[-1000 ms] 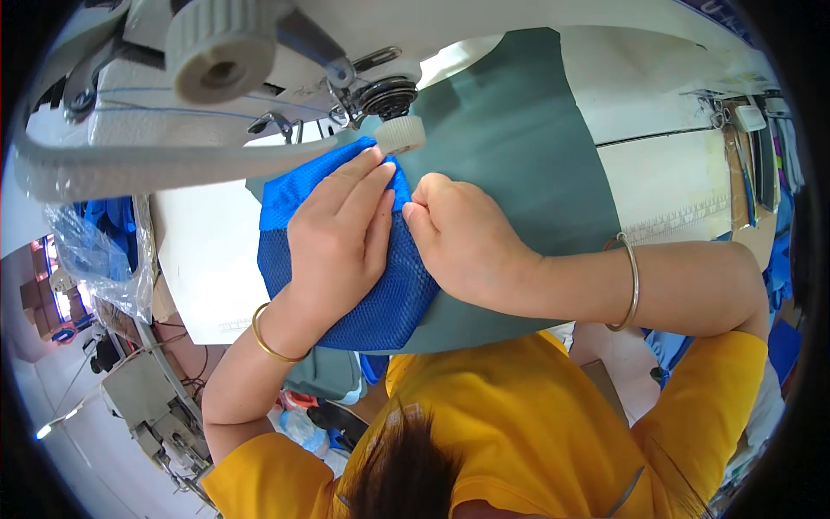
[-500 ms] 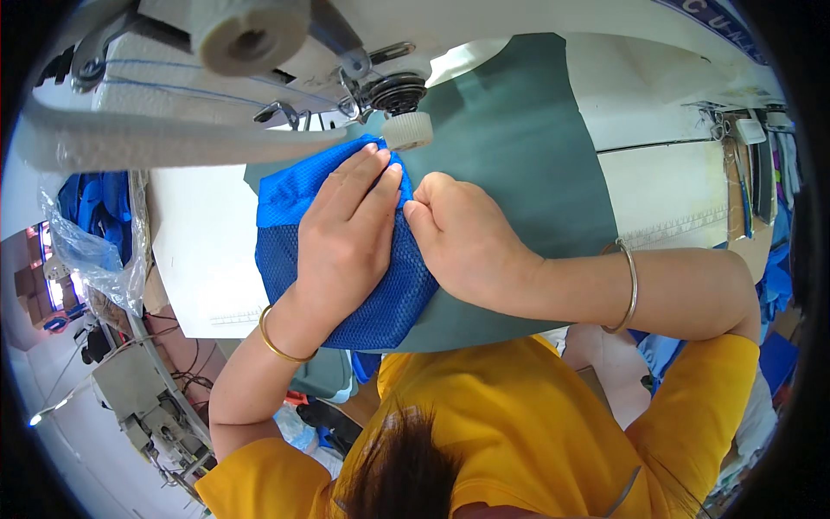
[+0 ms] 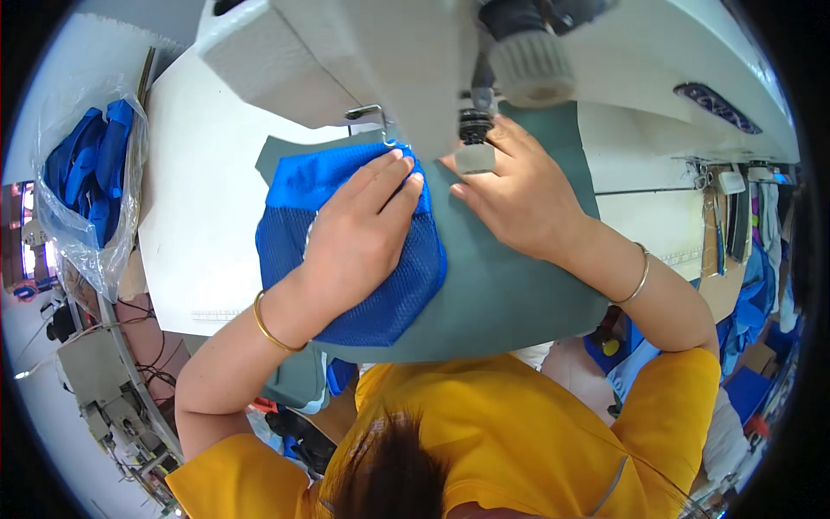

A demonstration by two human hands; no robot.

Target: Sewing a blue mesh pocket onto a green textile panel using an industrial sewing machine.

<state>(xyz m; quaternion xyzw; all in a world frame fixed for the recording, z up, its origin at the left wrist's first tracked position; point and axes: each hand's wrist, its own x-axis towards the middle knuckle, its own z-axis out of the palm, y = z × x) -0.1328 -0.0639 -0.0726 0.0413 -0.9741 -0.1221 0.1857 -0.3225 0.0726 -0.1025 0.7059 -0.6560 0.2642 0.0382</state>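
Note:
A blue mesh pouch (image 3: 372, 318) with a solid brighter blue band along its top lies beneath the sewing machine head (image 3: 406, 78). My left hand (image 3: 359, 229) rests flat on it, fingers stretched toward its upper right corner, close to the presser area. To the right, my right hand (image 3: 532, 195) reaches over the dark green sheet (image 3: 510, 298), away from the pouch. Its thumb is apart from the other fingers, and the machine's white knob (image 3: 475, 159) covers some fingertips. I see nothing held in it. The needle is hidden behind the machine head.
The green sheet covers part of the white table (image 3: 194, 251). At the left hangs a clear plastic bag (image 3: 130, 195) of blue cloth pieces. Scissors (image 3: 702, 179) and other tools lie at the right, with blue cloth (image 3: 750, 290) beyond.
My right hand has left the pouch's right edge, moved away and to the right, and unfolded from a closed grip. My left hand stays on the pouch. The view has shifted.

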